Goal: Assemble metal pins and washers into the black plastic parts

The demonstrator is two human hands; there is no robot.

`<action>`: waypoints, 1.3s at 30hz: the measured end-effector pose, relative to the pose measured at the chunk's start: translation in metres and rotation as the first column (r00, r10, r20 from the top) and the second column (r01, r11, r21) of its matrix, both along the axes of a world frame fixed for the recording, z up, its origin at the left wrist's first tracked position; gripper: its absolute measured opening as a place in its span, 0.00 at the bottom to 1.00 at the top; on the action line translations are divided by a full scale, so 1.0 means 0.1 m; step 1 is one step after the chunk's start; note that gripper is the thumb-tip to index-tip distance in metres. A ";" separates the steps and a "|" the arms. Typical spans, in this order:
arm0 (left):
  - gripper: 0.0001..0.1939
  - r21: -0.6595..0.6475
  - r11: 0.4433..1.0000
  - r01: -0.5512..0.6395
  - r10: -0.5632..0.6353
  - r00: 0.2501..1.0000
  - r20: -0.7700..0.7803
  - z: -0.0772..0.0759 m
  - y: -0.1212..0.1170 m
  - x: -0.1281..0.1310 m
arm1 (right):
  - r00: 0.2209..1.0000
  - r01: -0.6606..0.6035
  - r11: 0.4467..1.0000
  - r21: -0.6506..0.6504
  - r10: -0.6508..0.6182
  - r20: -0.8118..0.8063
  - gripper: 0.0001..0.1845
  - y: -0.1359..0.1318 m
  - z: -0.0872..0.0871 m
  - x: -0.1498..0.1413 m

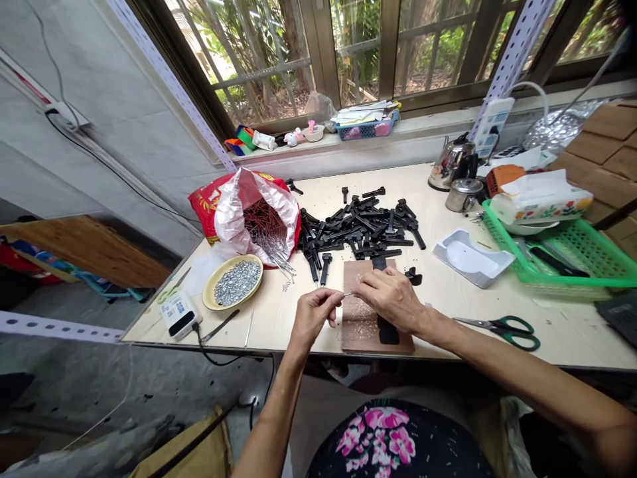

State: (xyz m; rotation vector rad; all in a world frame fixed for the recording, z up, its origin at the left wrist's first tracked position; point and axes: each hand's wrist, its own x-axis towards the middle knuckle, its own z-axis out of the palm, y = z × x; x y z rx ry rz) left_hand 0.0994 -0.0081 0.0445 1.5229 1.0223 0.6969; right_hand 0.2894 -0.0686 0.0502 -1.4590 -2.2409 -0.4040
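My left hand (314, 313) is closed, thumb and forefinger pinched at one end of a thin metallic piece (347, 295). The other end meets the fingertips of my right hand (391, 297), also closed in a pinch; its exact kind is too small to tell. Both hands are above the near part of a brown board (354, 337), which carries a black strip (388, 332) and pale crumbs. Just behind lies a heap of black plastic parts (361, 226) with long stems. A yellow bowl (207, 295) of small silvery metal pieces stands left of my left hand.
A red bag (204, 199) holds reddish-brown and silvery thin rods. Right of the board are green-handled scissors (512, 325), a white holder (472, 255) and a green basket (522, 272). A kettle (450, 166) stands at the back. A white device (178, 315) lies at the left edge.
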 end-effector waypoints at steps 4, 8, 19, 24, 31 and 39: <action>0.15 0.015 0.999 0.044 -0.043 0.998 -0.044 0.03 0.00 0.02 | 1.000 0.022 1.000 0.002 -0.022 -0.007 0.14 -0.01 -0.04 0.02; 0.15 0.016 0.995 0.103 -0.101 0.991 -0.085 0.05 0.00 0.02 | 1.000 -0.009 1.000 0.013 0.009 -0.030 0.12 -0.02 -0.11 0.03; 0.17 -0.051 0.983 0.177 -0.182 0.977 -0.114 0.07 0.04 0.01 | 0.993 -0.088 0.993 -0.073 0.082 -0.080 0.10 -0.05 -0.20 0.08; 0.17 -0.135 0.963 0.235 -0.252 0.960 -0.122 0.06 0.04 0.01 | 0.987 -0.116 0.983 -0.145 0.097 -0.131 0.13 -0.08 -0.22 0.11; 0.20 -0.285 0.935 0.211 -0.217 0.976 0.011 0.02 0.02 0.07 | 0.920 -0.165 0.956 -0.243 0.061 -0.387 0.10 -0.10 -0.22 0.18; 0.19 -0.239 0.950 0.199 -0.216 0.975 -0.047 0.00 0.02 0.16 | 0.961 -0.083 0.975 -0.207 0.024 -0.275 0.10 -0.11 -0.25 0.20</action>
